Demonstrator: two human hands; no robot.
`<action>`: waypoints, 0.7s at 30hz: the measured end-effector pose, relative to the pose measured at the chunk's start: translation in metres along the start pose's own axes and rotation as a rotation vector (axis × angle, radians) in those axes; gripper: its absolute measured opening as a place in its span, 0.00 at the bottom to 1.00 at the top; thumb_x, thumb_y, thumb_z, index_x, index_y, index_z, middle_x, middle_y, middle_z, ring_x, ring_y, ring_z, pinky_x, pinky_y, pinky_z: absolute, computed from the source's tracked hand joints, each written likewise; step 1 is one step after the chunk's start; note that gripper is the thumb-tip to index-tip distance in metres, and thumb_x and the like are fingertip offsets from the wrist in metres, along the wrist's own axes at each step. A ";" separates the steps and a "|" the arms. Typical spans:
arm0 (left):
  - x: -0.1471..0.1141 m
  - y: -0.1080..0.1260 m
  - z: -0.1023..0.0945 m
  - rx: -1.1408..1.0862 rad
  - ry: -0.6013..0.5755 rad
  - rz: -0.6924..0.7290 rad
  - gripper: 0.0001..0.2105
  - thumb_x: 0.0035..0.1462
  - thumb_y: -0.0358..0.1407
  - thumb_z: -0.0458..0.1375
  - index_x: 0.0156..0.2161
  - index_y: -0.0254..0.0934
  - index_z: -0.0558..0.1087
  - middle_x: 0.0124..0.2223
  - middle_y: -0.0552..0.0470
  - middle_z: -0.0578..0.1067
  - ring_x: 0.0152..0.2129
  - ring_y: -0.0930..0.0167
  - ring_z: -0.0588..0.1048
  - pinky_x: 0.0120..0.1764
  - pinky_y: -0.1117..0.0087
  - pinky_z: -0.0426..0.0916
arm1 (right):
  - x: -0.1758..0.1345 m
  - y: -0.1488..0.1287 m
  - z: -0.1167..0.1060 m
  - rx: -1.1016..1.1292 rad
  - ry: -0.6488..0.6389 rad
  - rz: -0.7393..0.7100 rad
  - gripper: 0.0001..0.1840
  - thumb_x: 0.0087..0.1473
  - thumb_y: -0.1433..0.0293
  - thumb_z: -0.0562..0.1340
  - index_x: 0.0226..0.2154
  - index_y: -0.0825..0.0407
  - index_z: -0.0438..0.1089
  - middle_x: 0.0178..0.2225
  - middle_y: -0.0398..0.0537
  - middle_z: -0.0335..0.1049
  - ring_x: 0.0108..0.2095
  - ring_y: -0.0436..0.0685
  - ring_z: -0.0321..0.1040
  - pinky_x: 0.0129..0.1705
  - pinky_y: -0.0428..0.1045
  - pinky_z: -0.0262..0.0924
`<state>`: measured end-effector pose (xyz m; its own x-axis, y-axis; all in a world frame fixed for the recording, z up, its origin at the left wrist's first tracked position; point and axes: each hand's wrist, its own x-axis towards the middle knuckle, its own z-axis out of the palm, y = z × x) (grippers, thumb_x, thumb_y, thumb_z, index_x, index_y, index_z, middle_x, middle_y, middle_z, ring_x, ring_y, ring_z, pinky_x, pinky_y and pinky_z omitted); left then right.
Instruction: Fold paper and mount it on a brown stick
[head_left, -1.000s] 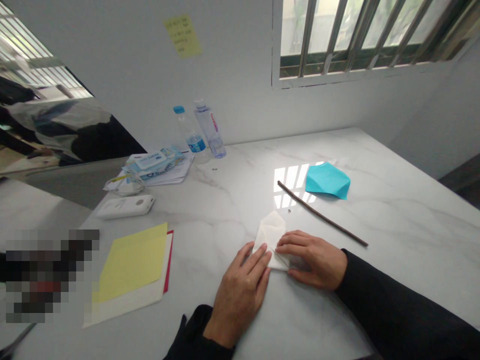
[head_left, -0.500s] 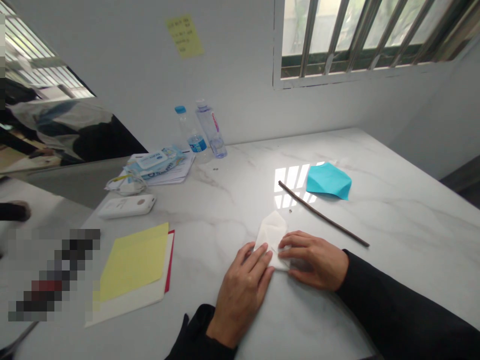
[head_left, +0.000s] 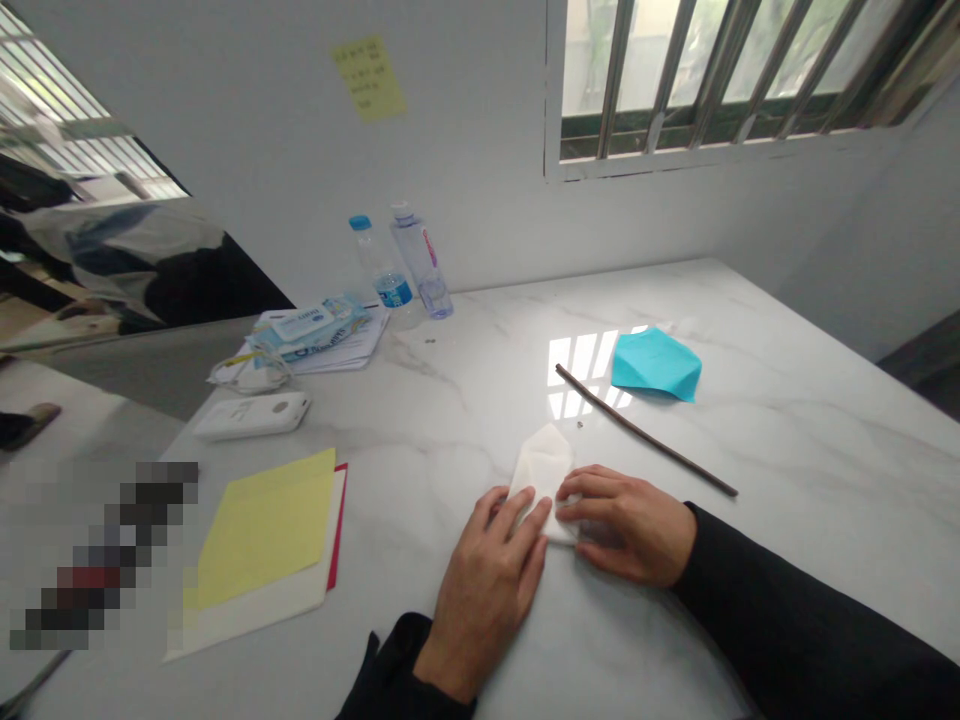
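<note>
A piece of folded white paper [head_left: 551,452] lies on the table in front of me, its pointed end facing away. My left hand [head_left: 491,560] rests on the paper's lower left part, fingers stretched out and slightly spread. From the right, my right hand [head_left: 626,525] touches the paper's right edge with its fingertips. Its fingers bend a little, and the thumb lies apart from them by the lower corner. The right fingers hide part of the paper's lower right side. A thin brown stick [head_left: 646,430] lies beyond my right hand, with a folded turquoise paper [head_left: 657,364] behind it.
Yellow paper [head_left: 266,525], with white and red sheets under it, lies at left. Behind are a white device [head_left: 253,415], a cable, a wipes pack [head_left: 307,330] on papers, and two bottles [head_left: 424,265]. A small bit [head_left: 580,425] lies near the stick. Another person stands far left.
The fingers of my left hand have shifted slightly over the white paper, with the index finger reaching a bit farther right. My right hand stays almost in place.
</note>
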<state>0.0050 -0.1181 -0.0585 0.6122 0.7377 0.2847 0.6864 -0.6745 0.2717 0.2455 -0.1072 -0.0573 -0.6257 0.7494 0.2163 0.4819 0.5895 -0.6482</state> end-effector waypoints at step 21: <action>-0.002 -0.001 0.002 0.006 -0.001 -0.007 0.19 0.66 0.29 0.55 0.61 0.38 0.70 0.59 0.45 0.73 0.63 0.54 0.63 0.62 0.45 0.67 | 0.042 0.028 -0.023 -0.136 0.192 0.431 0.28 0.57 0.65 0.68 0.59 0.53 0.68 0.42 0.53 0.79 0.36 0.60 0.77 0.42 0.55 0.71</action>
<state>0.0043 -0.1188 -0.0611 0.6080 0.7421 0.2822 0.6928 -0.6695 0.2680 0.2467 -0.0521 -0.0490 -0.2336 0.9683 0.0880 0.7559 0.2378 -0.6099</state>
